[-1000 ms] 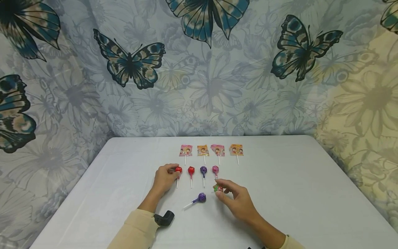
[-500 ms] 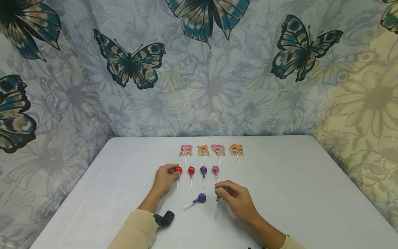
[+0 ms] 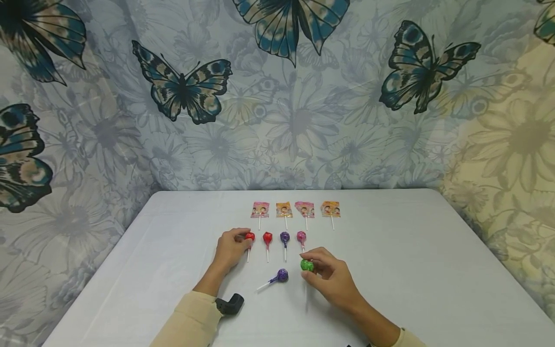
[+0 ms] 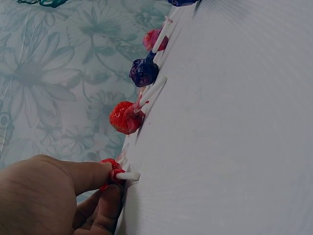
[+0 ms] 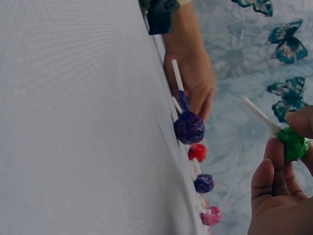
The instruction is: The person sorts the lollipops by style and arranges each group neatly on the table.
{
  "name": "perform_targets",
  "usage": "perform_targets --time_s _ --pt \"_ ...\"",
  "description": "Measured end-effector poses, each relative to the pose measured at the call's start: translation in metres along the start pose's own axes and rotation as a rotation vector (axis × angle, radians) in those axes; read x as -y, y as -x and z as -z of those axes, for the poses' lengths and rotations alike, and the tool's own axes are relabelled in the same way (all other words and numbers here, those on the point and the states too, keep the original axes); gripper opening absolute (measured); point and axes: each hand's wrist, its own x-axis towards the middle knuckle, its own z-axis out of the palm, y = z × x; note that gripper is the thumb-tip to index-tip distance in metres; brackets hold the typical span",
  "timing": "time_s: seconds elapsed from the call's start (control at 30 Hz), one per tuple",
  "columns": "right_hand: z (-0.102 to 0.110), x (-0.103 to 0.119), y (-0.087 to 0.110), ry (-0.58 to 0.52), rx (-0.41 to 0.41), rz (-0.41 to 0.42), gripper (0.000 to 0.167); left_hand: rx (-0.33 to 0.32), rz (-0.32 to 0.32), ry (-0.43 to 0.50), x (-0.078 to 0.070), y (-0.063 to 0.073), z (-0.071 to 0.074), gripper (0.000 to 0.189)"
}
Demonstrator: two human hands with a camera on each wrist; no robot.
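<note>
My left hand pinches the head of a red lollipop at the left end of the middle row; its white stick points toward me. Between thumb and fingers my right hand holds a green lollipop above the table. In the right wrist view the green lollipop shows its white stick slanting up and left. A purple lollipop lies apart, left of the right hand, its stick toward lower left. Along the middle row lie another red lollipop, a purple one and a pink one.
Behind that row, several flat-wrapped lollipops, pink and orange among them, lie on the white table. A butterfly-patterned wall stands behind the table. A black device is on the left wrist.
My right hand has turned the green lollipop: its head was mostly covered by fingers half a second ago and now shows between them. My left hand stays on the red lollipop.
</note>
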Motion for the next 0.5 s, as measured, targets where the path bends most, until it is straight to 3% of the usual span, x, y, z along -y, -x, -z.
perform_targets --time_s 0.23,0.5 --pt "0.006 0.002 -0.004 0.037 -0.036 0.043 0.037 -0.001 -0.003 0.009 0.001 -0.001 -0.001 0.030" --pt "0.021 0.003 -0.008 0.094 -0.116 0.015 0.035 -0.002 -0.018 0.013 0.003 -0.002 -0.001 0.029"
